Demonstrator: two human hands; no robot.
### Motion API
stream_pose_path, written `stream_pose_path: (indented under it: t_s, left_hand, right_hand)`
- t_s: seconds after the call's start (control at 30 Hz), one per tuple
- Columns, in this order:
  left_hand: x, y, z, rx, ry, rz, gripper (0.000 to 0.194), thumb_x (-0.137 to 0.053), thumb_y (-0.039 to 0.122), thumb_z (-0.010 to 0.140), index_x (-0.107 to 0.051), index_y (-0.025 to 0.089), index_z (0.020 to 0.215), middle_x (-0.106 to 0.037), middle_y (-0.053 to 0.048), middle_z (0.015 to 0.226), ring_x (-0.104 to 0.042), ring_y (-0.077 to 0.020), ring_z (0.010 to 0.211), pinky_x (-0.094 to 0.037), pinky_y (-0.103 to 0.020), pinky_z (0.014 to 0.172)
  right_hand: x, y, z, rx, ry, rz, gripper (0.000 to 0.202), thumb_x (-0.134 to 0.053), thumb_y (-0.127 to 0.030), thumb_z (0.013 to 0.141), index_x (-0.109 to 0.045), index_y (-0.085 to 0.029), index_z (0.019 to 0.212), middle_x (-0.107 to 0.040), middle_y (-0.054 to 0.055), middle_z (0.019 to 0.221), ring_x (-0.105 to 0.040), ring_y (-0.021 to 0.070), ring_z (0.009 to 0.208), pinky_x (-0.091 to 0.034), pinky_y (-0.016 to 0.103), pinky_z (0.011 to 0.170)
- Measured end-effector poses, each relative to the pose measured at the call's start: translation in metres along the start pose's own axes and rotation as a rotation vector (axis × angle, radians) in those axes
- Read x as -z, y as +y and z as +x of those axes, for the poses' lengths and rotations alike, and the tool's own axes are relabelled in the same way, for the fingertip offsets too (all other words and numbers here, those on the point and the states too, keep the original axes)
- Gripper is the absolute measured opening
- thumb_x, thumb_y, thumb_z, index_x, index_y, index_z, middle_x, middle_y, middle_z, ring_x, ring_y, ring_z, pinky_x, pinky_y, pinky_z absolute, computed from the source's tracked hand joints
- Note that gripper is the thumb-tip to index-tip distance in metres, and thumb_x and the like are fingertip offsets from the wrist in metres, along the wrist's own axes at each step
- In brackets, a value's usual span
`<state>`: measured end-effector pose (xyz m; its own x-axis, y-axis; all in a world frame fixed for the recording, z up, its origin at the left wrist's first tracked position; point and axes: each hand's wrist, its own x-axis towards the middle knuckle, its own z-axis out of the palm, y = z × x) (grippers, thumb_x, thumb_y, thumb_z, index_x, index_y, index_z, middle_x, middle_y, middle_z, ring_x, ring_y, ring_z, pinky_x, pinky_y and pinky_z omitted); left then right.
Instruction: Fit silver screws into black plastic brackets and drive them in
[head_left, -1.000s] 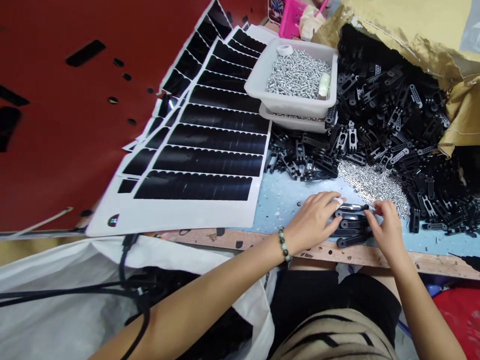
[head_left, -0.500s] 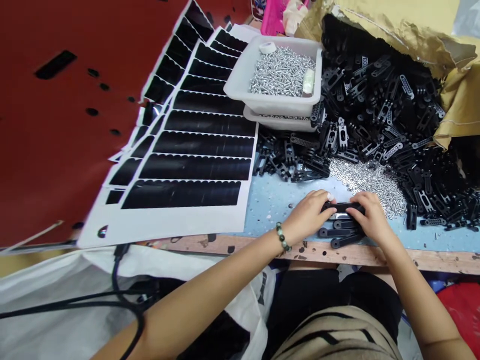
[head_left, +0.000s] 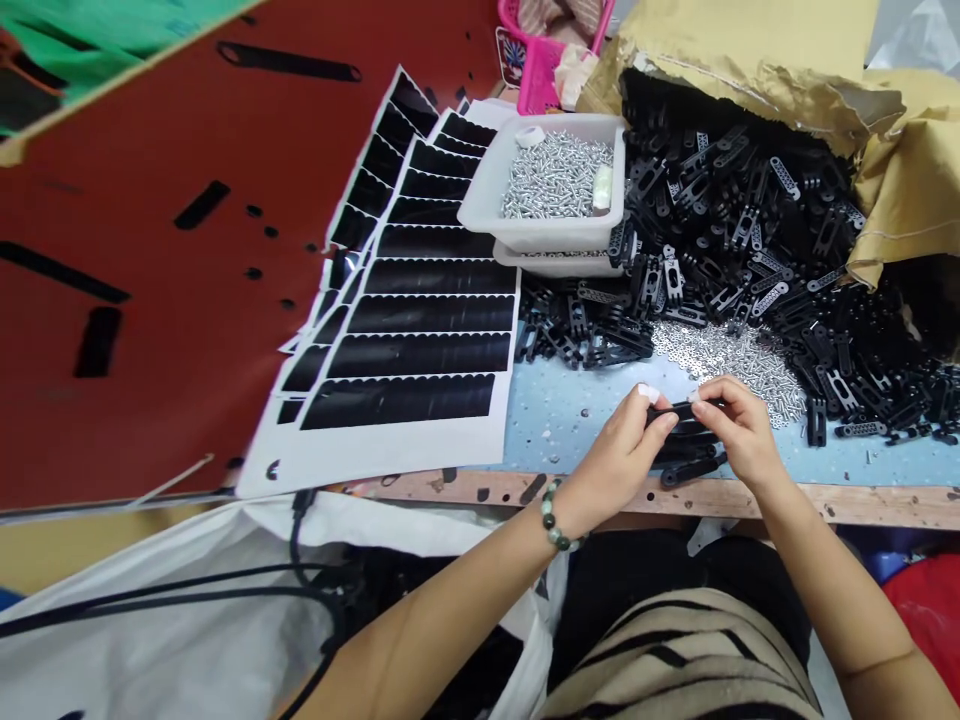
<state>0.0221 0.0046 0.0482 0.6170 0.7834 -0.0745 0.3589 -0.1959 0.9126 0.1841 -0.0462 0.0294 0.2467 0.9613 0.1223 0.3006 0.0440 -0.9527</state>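
Observation:
My left hand [head_left: 626, 445] and my right hand [head_left: 739, 425] pinch the two ends of one narrow black part [head_left: 682, 408], held a little above the table's front edge. Just under it lie several similar black bars [head_left: 690, 465]. Beyond my hands is a loose heap of small silver screws [head_left: 742, 365] on the blue surface. Behind and right of the screws spreads a large pile of black plastic pieces [head_left: 750, 220]. White covering shows on some of my fingertips.
Stacked white tubs [head_left: 544, 232] with screws stand behind my left hand. Sheets with black strips [head_left: 499, 440] lie left. A red panel [head_left: 172, 370] rises at far left. Torn yellow sacking [head_left: 900, 215] and a pink basket [head_left: 536, 80] are at the back.
The view has shifted, showing more of the red panel at left. The black part is now lifted and tilted between my fingers, and my hands have turned more upright.

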Motion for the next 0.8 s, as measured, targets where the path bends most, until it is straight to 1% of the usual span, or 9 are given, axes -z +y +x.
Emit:
stream_pose_path:
  t_s: [0.1,0.17,0.23,0.3,0.43,0.53,0.63,0.7,0.8]
  left_hand:
    - [0.003,-0.004,0.008,-0.034,-0.003,0.069,0.012,-0.041,0.031,0.092,-0.046,0.020,0.092,-0.055,-0.001,0.091,-0.053,-0.0171,0.086,-0.044,-0.031,0.080]
    - [0.008,-0.014,0.016,0.006,-0.017,0.106,0.013,-0.044,0.032,0.091,-0.048,0.021,0.092,-0.056,0.000,0.087,-0.053,-0.0172,0.082,-0.043,-0.032,0.078]
    - [0.013,-0.030,0.024,0.081,-0.024,0.149,0.012,-0.047,0.032,0.089,-0.050,0.020,0.090,-0.056,0.001,0.084,-0.054,-0.0177,0.080,-0.043,-0.033,0.077]
    - [0.014,-0.046,0.028,0.117,-0.042,0.209,0.012,-0.048,0.030,0.089,-0.051,0.019,0.085,-0.056,0.000,0.083,-0.054,-0.0192,0.083,-0.043,-0.035,0.081]
    - [0.009,-0.066,0.029,0.044,-0.041,0.371,0.014,-0.048,0.026,0.089,-0.056,0.017,0.083,-0.055,-0.004,0.093,-0.050,-0.0224,0.098,-0.040,-0.040,0.093]
    - [0.007,-0.063,0.024,-0.007,0.022,0.461,0.017,-0.051,0.024,0.088,-0.057,0.016,0.101,-0.054,-0.008,0.105,-0.047,-0.0248,0.106,-0.039,-0.043,0.097]
    - [0.009,-0.049,0.013,-0.124,0.122,0.456,0.027,-0.050,0.022,0.090,-0.051,0.016,0.115,-0.052,-0.010,0.114,-0.046,-0.0249,0.112,-0.039,-0.043,0.100]
    - [0.010,-0.040,0.004,-0.175,0.117,0.395,0.024,-0.046,0.023,0.092,-0.051,0.017,0.115,-0.055,-0.008,0.112,-0.052,-0.0218,0.106,-0.043,-0.039,0.095]
    - [0.008,-0.032,-0.006,-0.151,0.045,0.331,0.021,-0.045,0.024,0.093,-0.052,0.019,0.113,-0.058,-0.006,0.107,-0.058,-0.0187,0.095,-0.048,-0.035,0.087]
  right_hand:
    - [0.010,0.008,0.001,-0.058,-0.013,-0.021,0.026,-0.047,-0.043,0.089,-0.062,-0.021,0.087,-0.062,0.004,0.088,-0.060,0.0187,0.083,-0.050,0.033,0.073]
    - [0.023,0.017,-0.001,-0.063,0.010,-0.119,0.029,-0.040,-0.040,0.093,-0.061,-0.021,0.099,-0.063,0.007,0.098,-0.061,0.0194,0.088,-0.050,0.035,0.077]
    - [0.034,0.028,-0.005,-0.021,0.003,-0.288,0.027,-0.042,-0.037,0.092,-0.060,-0.021,0.105,-0.061,0.009,0.104,-0.059,0.0213,0.093,-0.049,0.038,0.081]
    - [0.041,0.038,-0.011,0.041,-0.095,-0.455,0.021,-0.050,-0.032,0.089,-0.063,-0.022,0.102,-0.061,0.009,0.103,-0.056,0.0238,0.098,-0.047,0.040,0.084]
    - [0.037,0.047,-0.017,0.091,-0.286,-0.614,0.017,-0.054,-0.024,0.088,-0.066,-0.023,0.099,-0.064,0.007,0.101,-0.053,0.0242,0.096,-0.044,0.042,0.087]
    - [0.029,0.049,-0.014,0.086,-0.344,-0.645,0.018,-0.051,-0.022,0.090,-0.066,-0.022,0.101,-0.066,0.006,0.097,-0.054,0.0227,0.093,-0.044,0.040,0.086]
    - [0.027,0.051,-0.009,0.084,-0.378,-0.622,0.019,-0.048,-0.020,0.092,-0.065,-0.021,0.099,-0.067,0.006,0.094,-0.056,0.0217,0.092,-0.044,0.039,0.085]
    - [0.028,0.052,-0.008,0.091,-0.363,-0.581,0.020,-0.045,-0.021,0.093,-0.065,-0.021,0.097,-0.066,0.005,0.092,-0.057,0.0207,0.090,-0.045,0.037,0.083]
    - [0.031,0.052,-0.010,0.097,-0.284,-0.517,0.022,-0.041,-0.023,0.095,-0.063,-0.021,0.098,-0.063,0.006,0.093,-0.059,0.0191,0.088,-0.047,0.034,0.080]
